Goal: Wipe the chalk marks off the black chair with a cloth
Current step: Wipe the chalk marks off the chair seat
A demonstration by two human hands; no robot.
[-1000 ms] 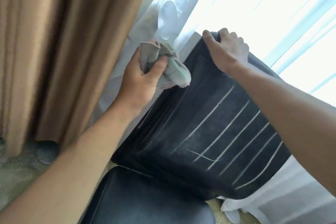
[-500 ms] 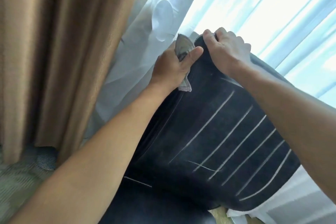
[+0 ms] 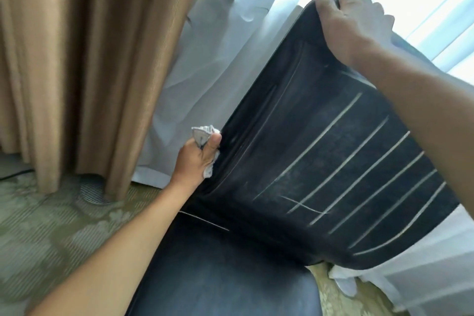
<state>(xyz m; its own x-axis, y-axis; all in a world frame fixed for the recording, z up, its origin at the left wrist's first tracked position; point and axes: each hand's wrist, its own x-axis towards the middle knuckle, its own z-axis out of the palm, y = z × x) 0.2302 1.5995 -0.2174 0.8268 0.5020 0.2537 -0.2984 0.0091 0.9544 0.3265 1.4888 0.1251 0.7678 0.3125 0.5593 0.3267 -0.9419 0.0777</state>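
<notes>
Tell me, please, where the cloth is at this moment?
In the head view, the cloth is bunched in the left hand, pressed against the left edge of the black chair's backrest, beside the white sheer curtain.

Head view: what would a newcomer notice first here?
The pale chalk lines slanting across the right half of the black chair back stand out most. The left hand grips a crumpled cloth at the back's left edge, while the right hand grips its top rim.

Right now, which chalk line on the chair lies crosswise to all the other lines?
The short thin chalk line low on the backrest. It crosses the lower ends of two long diagonal chalk lines, which all run parallel to one another.
</notes>
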